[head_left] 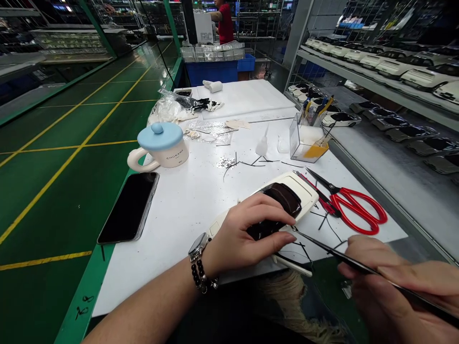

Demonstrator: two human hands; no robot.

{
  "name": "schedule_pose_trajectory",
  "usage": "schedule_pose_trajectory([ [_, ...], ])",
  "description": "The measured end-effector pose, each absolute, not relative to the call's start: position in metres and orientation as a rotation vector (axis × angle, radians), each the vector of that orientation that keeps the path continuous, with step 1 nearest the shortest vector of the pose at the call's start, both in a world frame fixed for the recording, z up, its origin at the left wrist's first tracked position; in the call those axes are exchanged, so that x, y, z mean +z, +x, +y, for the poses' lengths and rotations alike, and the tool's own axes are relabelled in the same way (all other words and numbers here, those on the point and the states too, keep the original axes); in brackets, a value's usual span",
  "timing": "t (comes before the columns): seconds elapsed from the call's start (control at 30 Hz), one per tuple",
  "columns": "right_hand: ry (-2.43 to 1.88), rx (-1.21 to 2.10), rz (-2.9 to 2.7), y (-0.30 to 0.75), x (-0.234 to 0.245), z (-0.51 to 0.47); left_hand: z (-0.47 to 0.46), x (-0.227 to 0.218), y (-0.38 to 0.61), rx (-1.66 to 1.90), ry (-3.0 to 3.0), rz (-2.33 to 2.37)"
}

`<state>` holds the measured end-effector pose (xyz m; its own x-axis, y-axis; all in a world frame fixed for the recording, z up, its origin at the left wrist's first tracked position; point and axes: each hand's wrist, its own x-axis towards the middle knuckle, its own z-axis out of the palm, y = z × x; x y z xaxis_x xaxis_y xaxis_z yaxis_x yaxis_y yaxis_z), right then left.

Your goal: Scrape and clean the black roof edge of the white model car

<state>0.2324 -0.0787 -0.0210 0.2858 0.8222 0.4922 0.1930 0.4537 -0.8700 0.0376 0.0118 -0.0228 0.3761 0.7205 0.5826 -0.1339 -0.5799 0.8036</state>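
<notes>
A cream model car (301, 184) with a dark window area lies on the white work surface. My left hand (244, 231) reaches over its middle, thumb and fingers closed around the side nearest me. Part of the car is hidden under that hand. A door-like cream piece (294, 265) sticks out from the near side of the car. In my right hand (390, 279) I grip dark tweezers (333, 251), their tips at the car's side close to my left fingertips. Whether the tips pinch anything is too small to tell.
Red-handled scissors (362, 210) and several thin black strips (253, 165) lie around the car. A lidded mug (168, 150), a phone (129, 208), a small squeeze bottle (262, 145) and a clear box of tools (308, 141) stand or lie farther out. Racked model cars (390, 64) line the right.
</notes>
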Motion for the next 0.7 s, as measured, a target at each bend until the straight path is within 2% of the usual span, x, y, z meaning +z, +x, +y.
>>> schedule_pose_trajectory([
  [0.3, -0.892, 0.608, -1.383, 0.2324, -0.0216, -0.0752, 0.0115, -0.0229, 0.0377, 1.263, 1.877, 0.537],
  [0.5, -0.929, 0.598, -1.337, 0.2313, -0.0221, -0.0773, 0.0119, -0.0257, 0.0366, 1.154, 1.962, 0.723],
  [0.7, -0.896, 0.632, -1.360, 0.2326, -0.0242, -0.0761, 0.0119, -0.0231, 0.0353, 1.255, 1.995, 0.593],
])
